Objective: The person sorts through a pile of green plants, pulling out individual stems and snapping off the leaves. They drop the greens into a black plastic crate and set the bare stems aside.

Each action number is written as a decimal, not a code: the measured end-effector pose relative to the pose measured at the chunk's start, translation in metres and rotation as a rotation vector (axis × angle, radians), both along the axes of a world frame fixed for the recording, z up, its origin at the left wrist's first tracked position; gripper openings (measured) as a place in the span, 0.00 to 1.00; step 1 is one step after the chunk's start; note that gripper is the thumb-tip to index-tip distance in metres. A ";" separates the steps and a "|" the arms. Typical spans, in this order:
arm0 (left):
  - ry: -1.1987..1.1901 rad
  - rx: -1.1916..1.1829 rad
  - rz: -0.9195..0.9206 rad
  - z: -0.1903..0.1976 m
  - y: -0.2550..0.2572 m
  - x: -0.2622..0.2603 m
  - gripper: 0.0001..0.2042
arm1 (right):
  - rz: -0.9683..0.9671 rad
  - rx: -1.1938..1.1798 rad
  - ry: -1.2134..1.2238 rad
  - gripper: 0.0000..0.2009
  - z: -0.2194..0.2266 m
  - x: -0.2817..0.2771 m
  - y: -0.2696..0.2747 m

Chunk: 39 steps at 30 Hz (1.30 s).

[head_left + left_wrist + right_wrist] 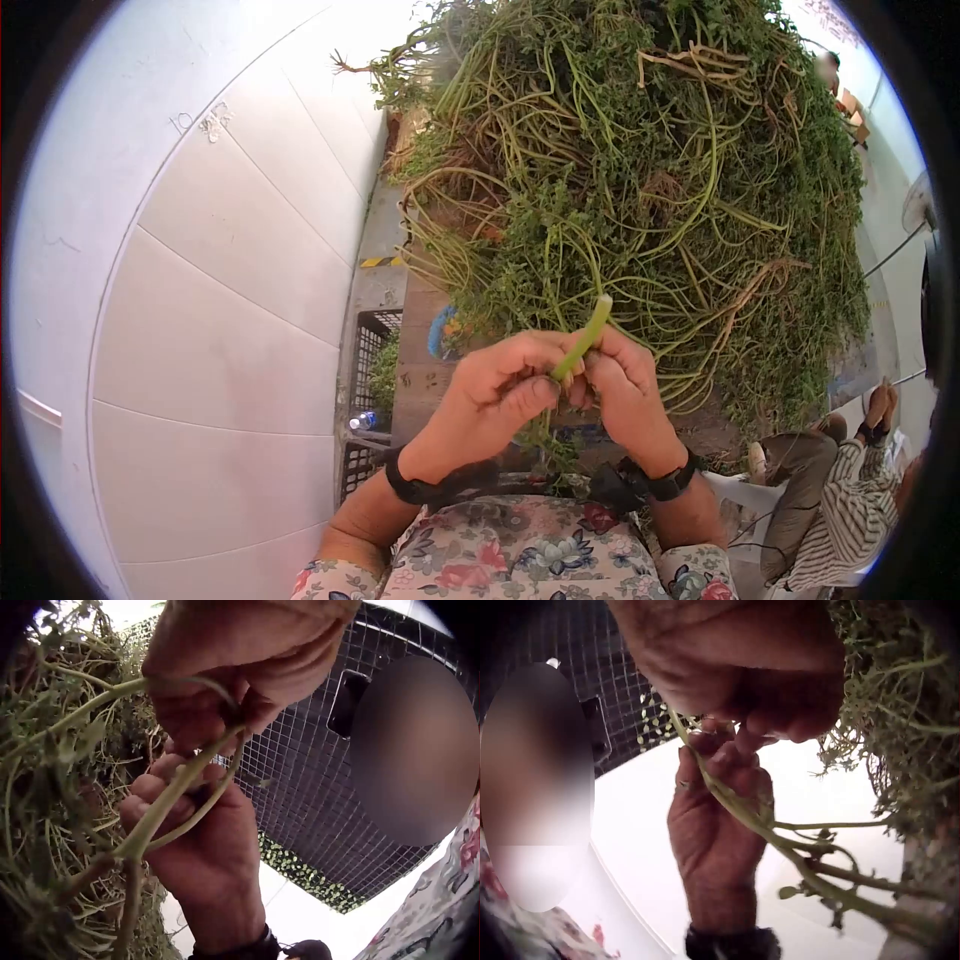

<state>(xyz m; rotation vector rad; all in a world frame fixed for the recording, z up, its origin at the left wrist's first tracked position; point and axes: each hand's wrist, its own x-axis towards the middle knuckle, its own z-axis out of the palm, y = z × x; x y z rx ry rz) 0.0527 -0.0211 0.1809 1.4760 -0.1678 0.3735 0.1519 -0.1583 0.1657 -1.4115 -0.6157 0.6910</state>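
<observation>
Both hands meet at chest height in front of a heap of leafy plants. A thick green stem stands up between them, its pale cut end pointing away from the body. My left hand pinches this stem between thumb and curled fingers. Close beside it, my right hand grips the same stem with thumb and fingertips. In the left wrist view the forked plant stem runs past both hands. Side shoots and small leaves branch off it in the right wrist view. Part of the grip is hidden behind the fingers.
The heap lies on a wooden surface. Black plastic crates, one with greenery, and a bottle stand at the left, beside a white wall. At the lower right sits another person in a striped top.
</observation>
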 end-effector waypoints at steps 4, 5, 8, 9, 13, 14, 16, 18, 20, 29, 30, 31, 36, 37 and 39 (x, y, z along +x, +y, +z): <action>-0.155 -0.164 0.119 -0.002 0.008 -0.005 0.09 | -0.191 -0.035 -0.133 0.10 -0.025 0.025 0.001; -0.159 -0.185 0.220 0.009 0.009 -0.006 0.09 | -0.257 -0.051 -0.218 0.09 -0.034 0.037 -0.001; -0.221 -0.423 0.191 0.013 0.030 -0.010 0.11 | -0.192 0.051 0.035 0.09 -0.029 0.038 -0.012; -0.175 -0.459 0.345 0.024 0.025 -0.007 0.14 | -0.134 0.115 0.089 0.09 -0.033 0.039 -0.013; -0.339 -0.528 0.281 0.027 0.043 -0.013 0.15 | 0.030 0.178 0.352 0.08 -0.038 0.036 -0.010; -0.358 -0.516 0.267 0.026 0.046 -0.013 0.15 | 0.066 0.189 0.479 0.07 -0.040 0.034 -0.009; -0.380 -0.512 0.256 0.024 0.046 -0.012 0.15 | 0.117 0.130 0.548 0.08 -0.046 0.028 -0.004; -0.386 -0.529 0.264 0.022 0.043 -0.010 0.16 | 0.148 -0.010 0.434 0.08 -0.049 0.013 0.009; -0.394 -0.536 0.259 0.018 0.040 -0.009 0.16 | 0.166 -0.021 0.283 0.09 -0.043 0.002 0.020; -0.322 -0.560 0.272 0.008 0.038 -0.014 0.17 | 0.069 -0.209 -0.397 0.10 -0.055 0.004 0.026; -0.302 -0.547 0.278 0.006 0.037 -0.014 0.17 | 0.028 -0.219 -0.385 0.10 -0.057 0.006 0.026; -0.268 -0.546 0.283 0.005 0.034 -0.014 0.17 | -0.013 -0.229 -0.373 0.09 -0.058 0.009 0.026; -0.173 -0.567 0.241 0.003 0.027 -0.013 0.17 | -0.085 0.037 0.391 0.06 -0.051 0.015 0.024; -0.189 -0.559 0.209 0.001 0.029 -0.012 0.17 | -0.080 0.015 0.373 0.06 -0.054 0.014 0.025; -0.223 -0.541 0.145 -0.003 0.033 -0.011 0.18 | -0.101 -0.065 0.150 0.06 -0.062 0.012 0.025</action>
